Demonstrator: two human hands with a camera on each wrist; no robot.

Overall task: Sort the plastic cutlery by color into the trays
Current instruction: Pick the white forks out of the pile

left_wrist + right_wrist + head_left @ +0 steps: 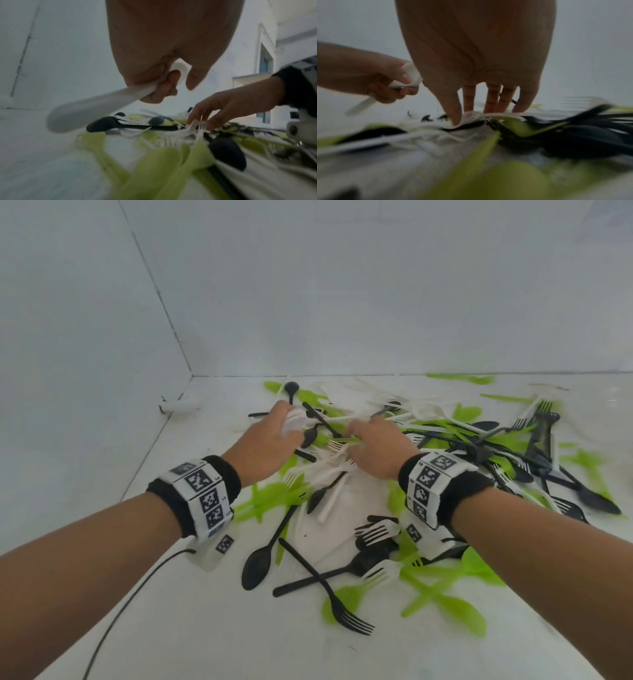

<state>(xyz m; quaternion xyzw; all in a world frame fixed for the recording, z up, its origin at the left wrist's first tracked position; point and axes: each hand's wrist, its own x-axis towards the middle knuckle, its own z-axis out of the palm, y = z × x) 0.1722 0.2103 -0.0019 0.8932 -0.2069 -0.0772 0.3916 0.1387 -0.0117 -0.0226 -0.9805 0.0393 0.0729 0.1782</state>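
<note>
Left hand (263, 436) round white cutlery (96, 106); right hand (375, 450) on pile (479, 446)

head view looks down from above; both wrist views skim the cutlery pile (428, 446) closely.

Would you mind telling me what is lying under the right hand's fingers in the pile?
The right hand reaches down with its fingers on white cutlery, fork prongs among it. Beneath that lie black pieces and green pieces. How deep the pile goes is hidden.

Cutlery heap (394, 474) on table (205, 628), cable (113, 621) at its left.
</note>
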